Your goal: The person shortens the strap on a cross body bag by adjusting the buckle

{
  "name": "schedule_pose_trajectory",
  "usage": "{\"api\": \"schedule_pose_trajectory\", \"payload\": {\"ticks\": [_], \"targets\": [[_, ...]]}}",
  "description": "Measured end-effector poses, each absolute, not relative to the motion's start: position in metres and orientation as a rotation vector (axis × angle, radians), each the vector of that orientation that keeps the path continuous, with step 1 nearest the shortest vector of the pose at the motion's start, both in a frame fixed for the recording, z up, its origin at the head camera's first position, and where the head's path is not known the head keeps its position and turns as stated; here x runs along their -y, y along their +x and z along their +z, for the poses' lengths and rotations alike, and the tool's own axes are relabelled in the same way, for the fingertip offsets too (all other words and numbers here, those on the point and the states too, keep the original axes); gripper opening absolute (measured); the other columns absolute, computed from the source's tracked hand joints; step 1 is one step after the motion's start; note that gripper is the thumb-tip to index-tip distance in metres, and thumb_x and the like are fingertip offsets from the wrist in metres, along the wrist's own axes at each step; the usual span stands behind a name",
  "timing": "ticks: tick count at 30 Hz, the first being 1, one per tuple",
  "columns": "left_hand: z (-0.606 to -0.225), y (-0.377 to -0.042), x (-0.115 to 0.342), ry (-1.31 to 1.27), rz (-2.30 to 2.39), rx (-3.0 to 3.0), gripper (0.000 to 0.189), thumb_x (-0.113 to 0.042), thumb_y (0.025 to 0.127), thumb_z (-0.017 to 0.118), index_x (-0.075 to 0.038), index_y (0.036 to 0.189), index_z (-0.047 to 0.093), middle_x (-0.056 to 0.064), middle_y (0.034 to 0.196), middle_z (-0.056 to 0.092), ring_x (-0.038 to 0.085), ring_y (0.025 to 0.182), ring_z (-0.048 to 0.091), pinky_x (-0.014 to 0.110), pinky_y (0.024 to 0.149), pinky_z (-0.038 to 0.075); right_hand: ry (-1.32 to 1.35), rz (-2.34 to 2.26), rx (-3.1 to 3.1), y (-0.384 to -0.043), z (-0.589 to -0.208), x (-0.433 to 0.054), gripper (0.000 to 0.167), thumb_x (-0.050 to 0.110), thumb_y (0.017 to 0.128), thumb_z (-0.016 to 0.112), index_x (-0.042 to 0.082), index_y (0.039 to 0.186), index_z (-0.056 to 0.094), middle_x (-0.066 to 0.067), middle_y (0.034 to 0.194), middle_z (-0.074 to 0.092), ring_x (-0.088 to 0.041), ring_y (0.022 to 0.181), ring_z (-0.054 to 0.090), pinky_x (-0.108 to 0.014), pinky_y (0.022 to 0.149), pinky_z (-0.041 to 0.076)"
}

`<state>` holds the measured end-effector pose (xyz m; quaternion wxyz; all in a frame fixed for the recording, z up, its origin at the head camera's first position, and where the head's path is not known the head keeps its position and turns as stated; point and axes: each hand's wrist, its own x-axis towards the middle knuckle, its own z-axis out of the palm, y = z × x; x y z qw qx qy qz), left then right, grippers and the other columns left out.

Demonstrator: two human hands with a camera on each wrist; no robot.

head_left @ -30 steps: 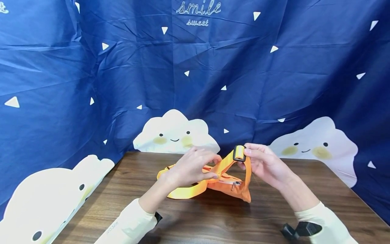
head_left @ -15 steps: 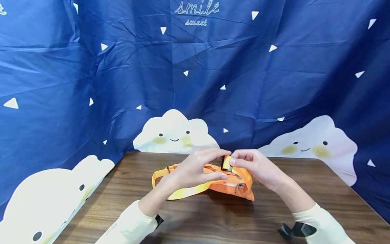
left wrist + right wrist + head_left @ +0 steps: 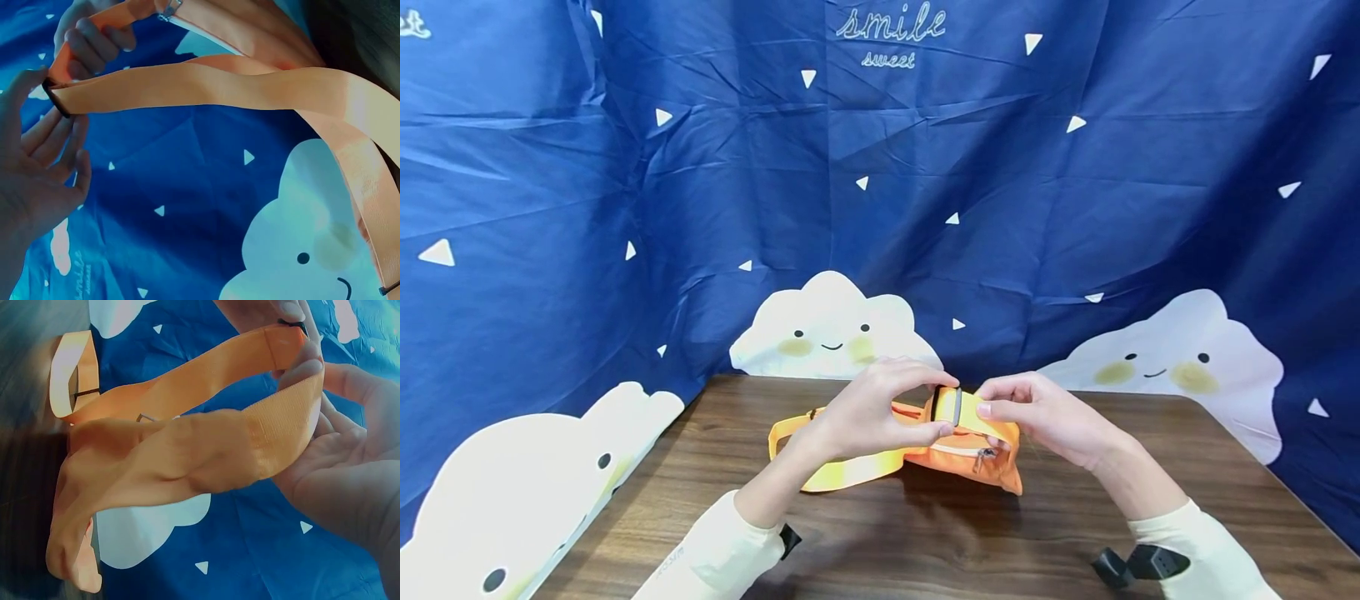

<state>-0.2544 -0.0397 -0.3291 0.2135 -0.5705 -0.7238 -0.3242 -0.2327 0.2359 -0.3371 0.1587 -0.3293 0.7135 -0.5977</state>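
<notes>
An orange zippered bag (image 3: pixel 955 463) sits on the table, its long webbing strap (image 3: pixel 853 473) looped out to the left and up between the hands. My left hand (image 3: pixel 868 421) pinches the black strap slider (image 3: pixel 957 406) between thumb and fingertips; in the left wrist view the slider (image 3: pixel 57 100) stands at the strap's fold. Just to its right, my right hand (image 3: pixel 1060 417) pinches the strap, thumb on top. The right wrist view has the strap (image 3: pixel 284 422) bending around by the right hand's fingers (image 3: pixel 303 372). A zipper pull (image 3: pixel 983 457) hangs at the bag's right end.
The brown wooden table (image 3: pixel 880 542) extends around the bag. A blue curtain (image 3: pixel 880 217) with white clouds and triangles hangs behind and on the sides. Dark wrist cameras (image 3: pixel 1138 565) are strapped over the pale sleeves.
The slider has come left and down, away from the right fingers. My left hand has moved from the strap to the slider, and my right hand from the slider to the strap.
</notes>
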Motion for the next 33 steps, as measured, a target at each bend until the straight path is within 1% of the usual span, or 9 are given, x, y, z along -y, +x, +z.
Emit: {"api": "schedule_pose_trajectory", "payload": {"ticks": [5, 9, 11, 14, 17, 22, 24, 28, 33], "targets": [[-0.328, -0.255, 0.04, -1.572, -0.879, 2.006, 0.045, -0.033, 0.085, 0.083, -0.012, 0.123, 0.071, -0.008, 0.115, 0.069, 0.004, 0.109, 0.059, 0.027, 0.098, 0.044, -0.922, -1.725, -2.094, -0.231, -0.337, -0.232, 0.017, 0.011, 0.102, 0.061, -0.005, 0.106, 0.067, -0.003, 0.072, 0.059, -0.016, 0.064, 0.056, -0.031, 0.065, 0.051], [-0.329, -0.256, 0.037, -1.6, -0.832, 1.953, 0.043, -0.033, 0.085, 0.083, -0.011, 0.12, 0.072, -0.007, 0.11, 0.07, 0.005, 0.101, 0.059, 0.026, 0.091, 0.045, -0.918, -1.718, -2.167, -0.229, -0.338, -0.227, 0.017, 0.011, 0.101, 0.063, -0.005, 0.105, 0.068, -0.003, 0.076, 0.063, -0.013, 0.068, 0.059, -0.027, 0.064, 0.051], [-0.329, -0.256, 0.036, -1.608, -0.795, 1.937, 0.042, -0.034, 0.086, 0.082, -0.011, 0.12, 0.072, -0.008, 0.108, 0.07, 0.003, 0.098, 0.058, 0.025, 0.088, 0.045, -0.927, -1.711, -2.185, -0.228, -0.338, -0.224, 0.017, 0.011, 0.101, 0.063, -0.004, 0.105, 0.069, -0.004, 0.079, 0.064, -0.013, 0.072, 0.06, -0.027, 0.065, 0.051], [-0.328, -0.255, 0.036, -1.608, -0.77, 1.933, 0.042, -0.035, 0.086, 0.082, -0.011, 0.119, 0.072, -0.008, 0.108, 0.069, 0.001, 0.097, 0.057, 0.023, 0.086, 0.045, -0.941, -1.719, -2.167, -0.227, -0.338, -0.222, 0.018, 0.012, 0.102, 0.062, -0.003, 0.108, 0.069, -0.006, 0.081, 0.065, -0.015, 0.072, 0.06, -0.029, 0.065, 0.052], [-0.326, -0.254, 0.038, -1.598, -0.771, 1.934, 0.042, -0.035, 0.086, 0.082, -0.011, 0.119, 0.072, -0.007, 0.109, 0.07, 0.003, 0.1, 0.058, 0.024, 0.09, 0.045, -0.95, -1.73, -2.138, -0.227, -0.337, -0.221, 0.019, 0.013, 0.103, 0.061, -0.002, 0.11, 0.07, -0.009, 0.084, 0.065, -0.018, 0.072, 0.06, -0.031, 0.066, 0.053], [-0.321, -0.254, 0.042, -1.589, -0.778, 1.912, 0.042, -0.027, 0.084, 0.083, -0.009, 0.12, 0.071, -0.006, 0.112, 0.07, 0.004, 0.106, 0.059, 0.026, 0.098, 0.043, -0.944, -1.755, -2.112, -0.23, -0.337, -0.226, 0.019, 0.01, 0.103, 0.06, -0.002, 0.115, 0.069, -0.013, 0.095, 0.068, -0.027, 0.086, 0.064, -0.037, 0.076, 0.055], [-0.32, -0.254, 0.044, -1.586, -0.783, 1.908, 0.041, -0.025, 0.083, 0.082, -0.009, 0.12, 0.071, -0.006, 0.112, 0.07, 0.003, 0.106, 0.059, 0.026, 0.098, 0.042, -0.939, -1.775, -2.102, -0.231, -0.338, -0.229, 0.019, 0.009, 0.102, 0.06, -0.003, 0.116, 0.069, -0.013, 0.096, 0.069, -0.029, 0.088, 0.064, -0.039, 0.078, 0.056], [-0.32, -0.254, 0.045, -1.582, -0.803, 1.919, 0.041, -0.026, 0.084, 0.083, -0.009, 0.12, 0.071, -0.007, 0.112, 0.07, 0.004, 0.107, 0.059, 0.028, 0.099, 0.042, -0.937, -1.81, -2.102, -0.232, -0.341, -0.229, 0.019, 0.007, 0.101, 0.062, -0.004, 0.115, 0.069, -0.012, 0.095, 0.07, -0.026, 0.085, 0.066, -0.038, 0.077, 0.057], [-0.324, -0.255, 0.043, -1.607, -0.777, 1.912, 0.04, -0.026, 0.084, 0.083, -0.009, 0.119, 0.072, -0.005, 0.11, 0.07, 0.005, 0.105, 0.06, 0.025, 0.097, 0.043, -0.923, -1.816, -2.134, -0.231, -0.343, -0.224, 0.017, 0.008, 0.1, 0.064, -0.004, 0.111, 0.069, -0.012, 0.09, 0.071, -0.021, 0.081, 0.066, -0.034, 0.075, 0.056]]}}
